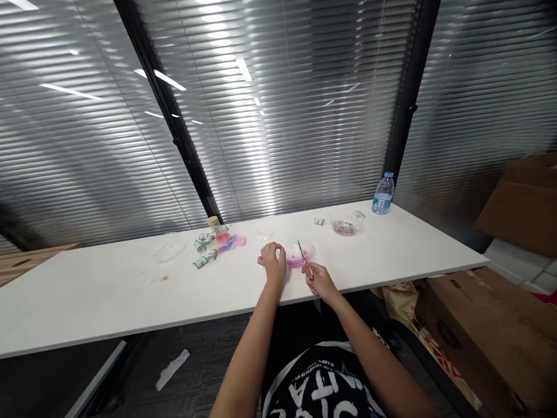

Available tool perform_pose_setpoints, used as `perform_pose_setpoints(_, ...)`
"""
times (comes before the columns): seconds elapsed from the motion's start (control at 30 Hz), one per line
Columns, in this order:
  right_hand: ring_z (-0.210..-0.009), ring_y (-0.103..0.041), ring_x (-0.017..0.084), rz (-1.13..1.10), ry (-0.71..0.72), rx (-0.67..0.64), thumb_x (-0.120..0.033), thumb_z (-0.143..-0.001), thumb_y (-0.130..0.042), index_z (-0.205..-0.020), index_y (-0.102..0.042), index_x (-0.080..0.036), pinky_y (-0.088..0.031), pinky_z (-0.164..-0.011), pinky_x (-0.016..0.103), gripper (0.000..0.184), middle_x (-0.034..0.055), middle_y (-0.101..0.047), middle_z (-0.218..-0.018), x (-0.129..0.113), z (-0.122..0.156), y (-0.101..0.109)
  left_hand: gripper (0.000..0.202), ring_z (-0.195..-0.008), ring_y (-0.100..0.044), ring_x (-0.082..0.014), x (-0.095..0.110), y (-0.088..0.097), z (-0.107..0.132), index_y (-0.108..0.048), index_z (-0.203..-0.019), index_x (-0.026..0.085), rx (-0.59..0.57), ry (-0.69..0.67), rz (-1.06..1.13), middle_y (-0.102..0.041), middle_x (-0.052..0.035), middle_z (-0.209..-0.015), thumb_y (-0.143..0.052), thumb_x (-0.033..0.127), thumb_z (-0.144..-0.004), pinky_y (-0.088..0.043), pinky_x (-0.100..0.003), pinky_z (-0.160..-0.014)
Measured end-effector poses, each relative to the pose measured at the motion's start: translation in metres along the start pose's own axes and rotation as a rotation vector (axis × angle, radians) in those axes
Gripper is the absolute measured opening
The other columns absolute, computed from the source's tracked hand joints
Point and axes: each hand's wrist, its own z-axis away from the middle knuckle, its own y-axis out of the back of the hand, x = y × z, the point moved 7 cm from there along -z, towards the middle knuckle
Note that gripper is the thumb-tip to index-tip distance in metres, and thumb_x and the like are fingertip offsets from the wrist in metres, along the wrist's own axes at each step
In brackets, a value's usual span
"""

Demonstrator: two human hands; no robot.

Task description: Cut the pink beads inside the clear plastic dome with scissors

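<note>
My right hand (319,281) is wrapped round the handles of a small pair of scissors (303,259), whose blades point up and away from me. Just left of the blades lies a clear plastic bag (297,259) with bright pink stuff in its lower part. My left hand (273,261) is at the left edge of this bag, its fingers curled in a pinch. What sits between those fingertips is too small to make out. The scissors overlap the right side of the bag in view; I cannot tell whether they touch it.
Colourful bags (231,244) lie left among several small green-and-white packets (200,262), near a jar with a tan lid (213,222). A clear lid (169,251) is farther left. At right stand a clear bowl of small colourful pieces (343,227) and a water bottle (383,194).
</note>
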Motion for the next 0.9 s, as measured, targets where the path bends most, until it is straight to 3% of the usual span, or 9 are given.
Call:
perform_pose_setpoints(0.17, -0.034, -0.018, 0.004, -0.020, -0.005, 0.027, -0.051, -0.074, -0.063, -0.079, -0.049, -0.020, -0.017, -0.032, 0.019, 0.034, -0.0114, -0.032, -0.044, 0.001, 0.000, 0.002, 0.011, -0.108, -0.052, -0.0277, 0.001, 0.002, 0.000, -0.058, -0.083, 0.021, 0.001, 0.006, 0.005, -0.063, -0.0070, -0.100, -0.047, 0.018, -0.084, -0.031, -0.044, -0.089)
perform_pose_setpoints(0.3, -0.034, -0.021, 0.005, -0.062, 0.010, 0.124, -0.055, -0.076, -0.062, -0.077, -0.046, -0.021, -0.019, -0.032, 0.020, 0.037, -0.0102, -0.035, -0.046, 0.002, -0.003, 0.009, 0.014, -0.110, -0.051, -0.0278, -0.003, 0.004, -0.001, -0.055, -0.091, 0.022, 0.030, 0.008, 0.038, -0.058, -0.0091, -0.108, -0.047, 0.017, -0.081, -0.035, -0.046, -0.092)
perform_pose_setpoints(0.43, -0.037, -0.022, 0.006, -0.155, 0.024, 0.293, -0.060, -0.078, -0.060, -0.074, -0.039, -0.023, -0.018, -0.033, 0.020, 0.043, -0.0096, -0.033, -0.049, 0.002, -0.009, 0.021, 0.023, -0.100, -0.057, -0.0227, -0.010, 0.002, -0.003, -0.050, -0.104, 0.021, 0.053, -0.015, 0.115, -0.056, -0.0098, -0.109, -0.047, 0.017, -0.081, -0.047, -0.038, -0.084)
perform_pose_setpoints(0.53, -0.037, -0.022, 0.005, -0.197, 0.025, 0.342, -0.057, -0.078, -0.062, -0.074, -0.037, -0.023, -0.017, -0.033, 0.020, 0.043, -0.0098, -0.032, -0.050, 0.002, -0.013, 0.024, 0.028, -0.091, -0.061, -0.0187, -0.011, -0.002, -0.003, -0.048, -0.108, 0.020, 0.042, -0.062, 0.164, -0.057, -0.0089, -0.107, -0.045, 0.014, -0.081, -0.051, -0.033, -0.079)
perform_pose_setpoints(0.73, -0.038, -0.025, 0.006, -0.209, 0.059, 0.358, -0.047, -0.076, -0.067, -0.075, -0.040, -0.022, -0.020, -0.033, 0.019, 0.037, -0.0089, -0.037, -0.048, 0.000, -0.012, 0.024, 0.025, -0.099, -0.061, -0.0189, 0.002, -0.002, -0.002, -0.054, -0.098, 0.020, 0.023, -0.192, 0.161, -0.061, -0.0080, -0.102, -0.043, 0.010, -0.078, -0.051, -0.033, -0.084)
perform_pose_setpoints(0.9, -0.038, -0.028, 0.006, -0.211, 0.084, 0.339, -0.043, -0.076, -0.066, -0.077, -0.043, -0.022, -0.024, -0.033, 0.019, 0.032, -0.0087, -0.040, -0.047, 0.001, -0.012, 0.024, 0.017, -0.108, -0.057, -0.0232, 0.010, 0.001, 0.001, -0.062, -0.082, 0.021, 0.026, -0.264, 0.075, -0.064, -0.0081, -0.103, -0.050, 0.011, -0.075, -0.042, -0.042, -0.096)
